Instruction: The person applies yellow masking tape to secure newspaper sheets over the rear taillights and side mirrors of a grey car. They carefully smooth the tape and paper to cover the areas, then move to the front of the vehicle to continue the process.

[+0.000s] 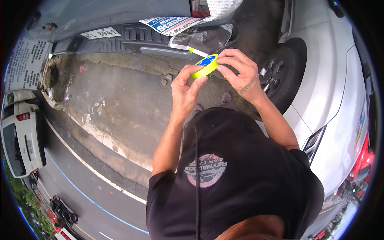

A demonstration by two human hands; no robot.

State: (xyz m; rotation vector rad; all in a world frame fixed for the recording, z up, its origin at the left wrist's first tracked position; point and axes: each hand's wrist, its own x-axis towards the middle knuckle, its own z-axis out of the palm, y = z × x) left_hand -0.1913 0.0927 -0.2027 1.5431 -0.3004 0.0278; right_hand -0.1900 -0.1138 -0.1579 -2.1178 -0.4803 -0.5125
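A roll of bright yellow-green masking tape point(206, 72) with a blue inner side is held up between my two hands, in front of the grey vehicle's bumper. My left hand point(186, 88) grips the roll's left side between thumb and fingers. On its right side, the thumb and fingers of my right hand point(241, 75) pinch the roll's edge; whether they hold a loose tape end is too small to tell. Just beyond the roll, a dark newspaper sheet point(206, 39) hangs over the bumper, with a small yellow-green bit at its lower edge.
More newspaper point(168, 25) covers part of the grey bumper point(144, 36). Close on my right stands a white car point(326, 76), its front wheel point(286, 76) beside my right forearm. Cracked pavement point(116, 92) lies below; leftward are the road, a white van point(22, 140) and a motorcycle point(64, 210).
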